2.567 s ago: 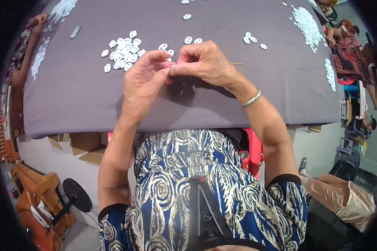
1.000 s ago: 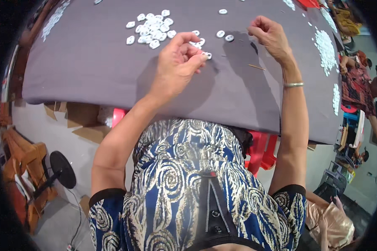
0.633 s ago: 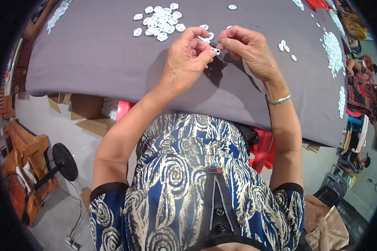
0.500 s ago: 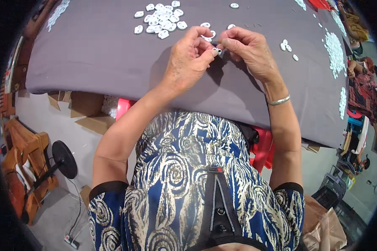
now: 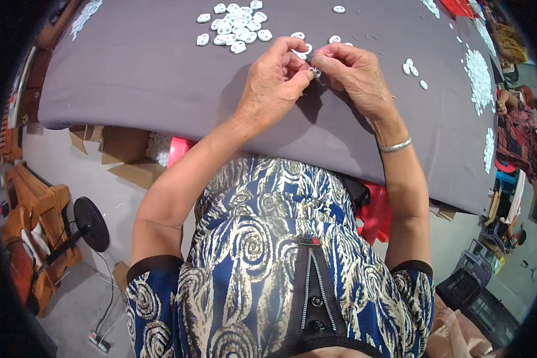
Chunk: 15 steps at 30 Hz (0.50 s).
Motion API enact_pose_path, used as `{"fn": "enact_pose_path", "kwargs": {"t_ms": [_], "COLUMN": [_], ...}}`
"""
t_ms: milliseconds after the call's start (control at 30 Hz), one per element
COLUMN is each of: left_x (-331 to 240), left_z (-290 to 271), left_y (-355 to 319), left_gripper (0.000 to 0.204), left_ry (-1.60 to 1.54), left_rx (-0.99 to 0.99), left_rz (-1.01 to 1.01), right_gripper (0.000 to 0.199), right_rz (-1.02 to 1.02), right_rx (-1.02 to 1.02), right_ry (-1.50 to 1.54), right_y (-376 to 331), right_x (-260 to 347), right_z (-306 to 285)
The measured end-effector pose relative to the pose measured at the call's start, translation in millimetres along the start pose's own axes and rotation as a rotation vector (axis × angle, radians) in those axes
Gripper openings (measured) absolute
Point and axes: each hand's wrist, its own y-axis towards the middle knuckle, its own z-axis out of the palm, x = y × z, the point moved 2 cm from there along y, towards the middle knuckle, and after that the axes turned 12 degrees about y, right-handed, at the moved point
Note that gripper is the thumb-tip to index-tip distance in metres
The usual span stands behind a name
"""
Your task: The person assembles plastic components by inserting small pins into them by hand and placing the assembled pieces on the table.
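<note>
A tiny pale piece (image 5: 315, 72) sits pinched between the fingertips of both hands, held just above the grey cloth (image 5: 131, 77) at the far middle of the table; it is too small to tell its exact shape, though it looks like one of the small white plastic parts scattered about. The left hand (image 5: 274, 83) curls over it from the left, thumb and forefinger closed on the piece, and the right hand (image 5: 355, 74) meets it from the right with its own fingertips nipped onto the same spot, so both are grasping it and neither lies loose. Judging by its look, such a piece is very light, hard and smooth, so it could slip or flick away easily; it is best taken by its edges with the fingertip pads, firmly but without squeezing, and kept low over the cloth. Just beyond the hands lie a few loose white pieces (image 5: 301, 42), and further left a dense heap of white pieces (image 5: 235, 24). A silver bangle (image 5: 395, 145) circles the right wrist. More white pieces (image 5: 478, 71) spread along the right side of the cloth, and another person in a patterned red garment (image 5: 519, 137) sits at that edge.
</note>
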Motion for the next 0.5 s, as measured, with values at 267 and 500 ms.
{"fn": "enact_pose_path", "kwargs": {"t_ms": [267,500], "left_x": [-0.6,0.3], "left_z": [-0.3,-1.2], "left_y": [-0.8,-1.4], "left_gripper": [0.034,0.034], "left_ry": [0.024,0.042], "left_rx": [0.012,0.016], "left_rz": [-0.023,-0.018], "right_gripper": [0.02,0.021], "right_rz": [-0.095,-0.092], "right_rx": [0.017,0.039], "right_ry": [-0.083,-0.076], "right_y": [2.7,1.0], "right_x": [-3.6,-3.4], "right_z": [-3.3,-0.6]}}
